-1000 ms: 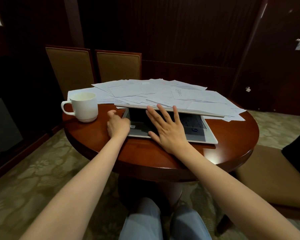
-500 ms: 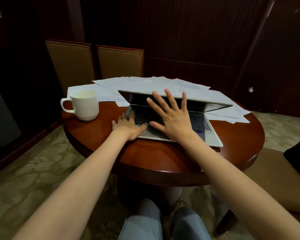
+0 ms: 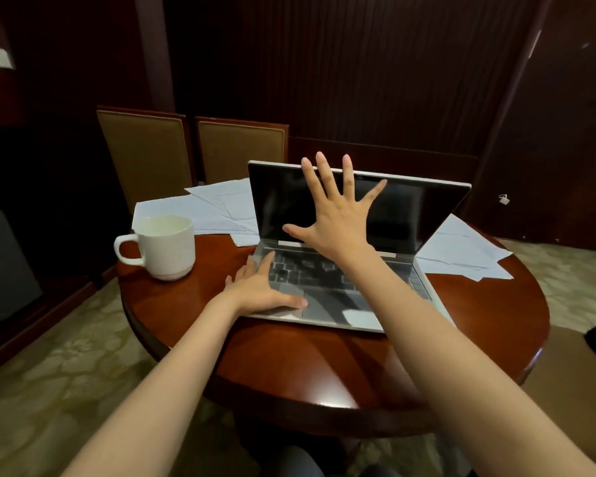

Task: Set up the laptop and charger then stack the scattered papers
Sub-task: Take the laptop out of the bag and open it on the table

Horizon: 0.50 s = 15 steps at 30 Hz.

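A silver laptop (image 3: 406, 215) stands open on the round wooden table (image 3: 324, 366), its dark screen upright and facing me. My right hand (image 3: 334, 215) is spread flat against the screen, fingertips at the lid's top edge. My left hand (image 3: 262, 290) lies flat on the laptop's left palm rest and keyboard corner, pressing the base down. Scattered white papers (image 3: 217, 208) spread over the table behind and on both sides of the laptop, with more sheets (image 3: 461, 253) to the right. No charger is visible.
A white mug (image 3: 166, 246) stands on the table's left side, close to the laptop. Two padded chairs (image 3: 145, 149) stand behind the table against a dark wall. Another seat (image 3: 572, 390) is at the right. Patterned carpet surrounds the table.
The laptop lid went from nearly shut under the papers to fully upright, pushed by my right hand. The papers slid off the lid onto the table behind. My left hand flattened onto the base.
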Each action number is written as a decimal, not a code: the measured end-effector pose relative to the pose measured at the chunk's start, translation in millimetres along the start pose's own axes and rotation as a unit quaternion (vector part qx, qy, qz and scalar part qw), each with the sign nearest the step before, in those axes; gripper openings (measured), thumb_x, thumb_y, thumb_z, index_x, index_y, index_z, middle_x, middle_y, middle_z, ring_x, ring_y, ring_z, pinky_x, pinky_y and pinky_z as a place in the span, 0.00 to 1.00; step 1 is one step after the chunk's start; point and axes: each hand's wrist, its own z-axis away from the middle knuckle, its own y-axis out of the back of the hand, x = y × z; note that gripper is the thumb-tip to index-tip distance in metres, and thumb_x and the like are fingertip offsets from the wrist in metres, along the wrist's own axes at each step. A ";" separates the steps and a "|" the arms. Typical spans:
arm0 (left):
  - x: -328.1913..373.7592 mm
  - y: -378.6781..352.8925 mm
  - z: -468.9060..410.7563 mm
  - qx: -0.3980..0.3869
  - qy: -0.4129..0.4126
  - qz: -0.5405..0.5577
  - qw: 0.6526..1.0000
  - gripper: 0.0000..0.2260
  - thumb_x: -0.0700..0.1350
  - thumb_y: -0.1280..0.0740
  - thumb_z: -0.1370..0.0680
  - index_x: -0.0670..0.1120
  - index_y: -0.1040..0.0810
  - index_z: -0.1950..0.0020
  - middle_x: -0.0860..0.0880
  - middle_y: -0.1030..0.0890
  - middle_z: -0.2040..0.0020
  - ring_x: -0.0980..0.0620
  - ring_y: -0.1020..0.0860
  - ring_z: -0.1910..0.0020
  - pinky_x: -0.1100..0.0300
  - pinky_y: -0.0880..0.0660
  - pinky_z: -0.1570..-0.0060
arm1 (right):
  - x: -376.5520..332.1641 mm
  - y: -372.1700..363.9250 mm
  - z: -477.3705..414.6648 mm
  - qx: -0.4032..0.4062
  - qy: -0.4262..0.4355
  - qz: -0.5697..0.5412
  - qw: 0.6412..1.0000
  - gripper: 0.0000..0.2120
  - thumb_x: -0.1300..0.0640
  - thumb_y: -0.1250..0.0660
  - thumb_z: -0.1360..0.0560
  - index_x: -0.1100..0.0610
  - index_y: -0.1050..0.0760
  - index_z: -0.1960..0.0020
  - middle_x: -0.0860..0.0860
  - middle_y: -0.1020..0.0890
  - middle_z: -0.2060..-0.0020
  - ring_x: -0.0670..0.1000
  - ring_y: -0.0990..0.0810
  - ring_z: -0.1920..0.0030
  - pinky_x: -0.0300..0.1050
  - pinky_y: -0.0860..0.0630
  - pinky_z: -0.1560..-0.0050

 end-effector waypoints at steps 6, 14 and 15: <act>-2.3 2.1 -7.8 -0.013 -0.007 0.014 1.000 0.54 0.69 0.30 0.38 0.58 0.61 0.24 0.44 0.60 0.23 0.41 0.56 0.24 0.43 0.57 0.27 | 8.2 -6.9 -24.3 0.023 -0.016 -0.044 0.999 0.44 0.32 0.38 0.30 0.41 0.58 0.24 0.54 0.60 0.24 0.60 0.63 0.25 0.77 0.62 0.38; -3.4 1.3 -10.8 -0.022 -0.010 -0.007 1.000 0.53 0.69 0.31 0.38 0.59 0.62 0.25 0.44 0.61 0.23 0.41 0.57 0.24 0.45 0.55 0.27 | 43.8 -28.8 -46.4 0.099 0.030 -0.109 0.989 0.33 0.44 0.31 0.31 0.52 0.33 0.29 0.60 0.40 0.33 0.64 0.39 0.30 0.77 0.55 0.38; -3.2 1.4 -11.5 -0.025 -0.009 -0.011 1.000 0.53 0.70 0.31 0.38 0.59 0.62 0.25 0.44 0.62 0.23 0.41 0.57 0.24 0.45 0.55 0.27 | 46.1 -28.7 -47.1 0.092 0.031 -0.109 0.989 0.33 0.45 0.31 0.30 0.52 0.35 0.27 0.61 0.39 0.32 0.64 0.40 0.29 0.76 0.55 0.37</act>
